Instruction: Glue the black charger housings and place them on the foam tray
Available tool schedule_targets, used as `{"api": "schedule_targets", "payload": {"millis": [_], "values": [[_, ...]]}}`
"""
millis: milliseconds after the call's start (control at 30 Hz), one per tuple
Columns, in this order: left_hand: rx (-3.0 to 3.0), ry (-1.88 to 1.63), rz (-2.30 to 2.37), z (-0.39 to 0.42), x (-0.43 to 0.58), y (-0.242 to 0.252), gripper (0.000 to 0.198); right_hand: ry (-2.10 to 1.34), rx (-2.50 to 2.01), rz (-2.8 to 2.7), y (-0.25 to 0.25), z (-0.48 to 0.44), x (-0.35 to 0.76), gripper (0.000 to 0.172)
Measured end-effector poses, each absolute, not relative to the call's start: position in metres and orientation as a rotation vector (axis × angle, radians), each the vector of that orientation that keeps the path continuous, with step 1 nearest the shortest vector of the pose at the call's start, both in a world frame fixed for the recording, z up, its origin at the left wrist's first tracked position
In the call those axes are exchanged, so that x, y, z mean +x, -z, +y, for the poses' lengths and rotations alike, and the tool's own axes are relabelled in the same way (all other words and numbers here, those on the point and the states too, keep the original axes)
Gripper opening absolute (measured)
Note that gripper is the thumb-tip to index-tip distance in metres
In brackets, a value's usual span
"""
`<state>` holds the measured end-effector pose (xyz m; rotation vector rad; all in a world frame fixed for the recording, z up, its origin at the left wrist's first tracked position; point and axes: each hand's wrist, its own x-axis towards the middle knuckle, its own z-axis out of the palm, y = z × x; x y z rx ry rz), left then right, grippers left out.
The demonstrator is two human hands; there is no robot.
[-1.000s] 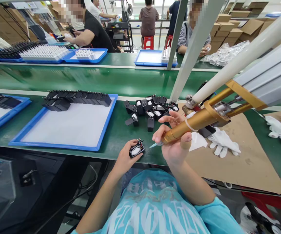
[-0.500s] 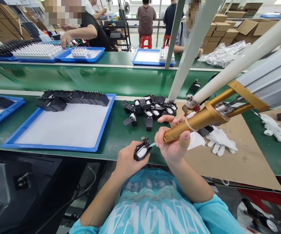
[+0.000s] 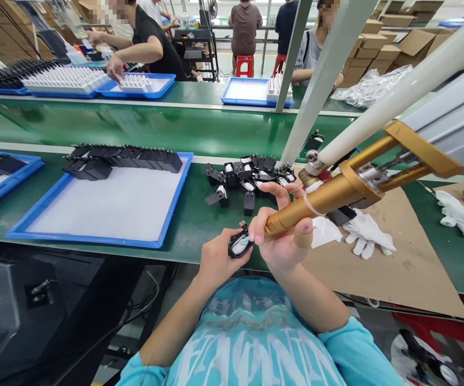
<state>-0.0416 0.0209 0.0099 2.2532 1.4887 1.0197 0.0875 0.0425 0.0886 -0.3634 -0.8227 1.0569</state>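
Observation:
My left hand is closed around a small open black plastic housing with a white part inside and metal prongs at its top. My right hand grips the gold-coloured glue dispenser, its index finger and thumb along the front end. The dispenser's thin light-blue tip reaches into the housing. Just beyond my hands lies a pile of similar black housings, some with white parts showing.
A blue tray on the left carries rows of black housings. White gloves lie on brown cardboard at the right. A slanted white metal post crosses the bench. Co-workers sit beyond, near more trays.
The housing in my left hand has shifted slightly right and up. My right hand has moved left, bringing the dispenser tip further over the housing. A co-worker's hand across the bench has moved right.

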Motion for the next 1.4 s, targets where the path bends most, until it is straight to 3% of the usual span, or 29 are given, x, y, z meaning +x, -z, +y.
{"api": "schedule_targets", "payload": {"millis": [300,467,667,867,1000,1133,1400], "values": [[2.322,-1.373,1.273,0.025,-0.031,-0.009,0.033,-1.074,-0.344,-0.848,-0.09,0.039,0.083,0.031],[2.281,-1.114,1.398,0.026,-0.039,-0.005,0.029,-1.071,-0.301,-0.824,-0.09,0.043,0.088,0.045],[1.958,-0.57,1.407,0.042,-0.066,0.005,0.026,-0.993,-0.364,-0.807,-0.083,0.048,0.102,0.039],[1.675,-0.586,1.163,0.064,-0.071,0.003,0.047,-0.897,-0.43,-0.833,-0.074,0.051,0.119,0.035],[1.626,-0.592,1.012,0.072,-0.06,0.009,0.031,-0.881,-0.447,-0.839,-0.072,0.051,0.124,0.035],[1.83,-0.848,1.156,0.068,-0.055,0.017,0.018,-0.885,-0.492,-0.83,-0.071,0.05,0.126,0.039],[2.397,-0.587,1.355,0.05,-0.063,0.0,0.046,-0.919,-0.49,-0.818,-0.072,0.05,0.131,0.042]]}}
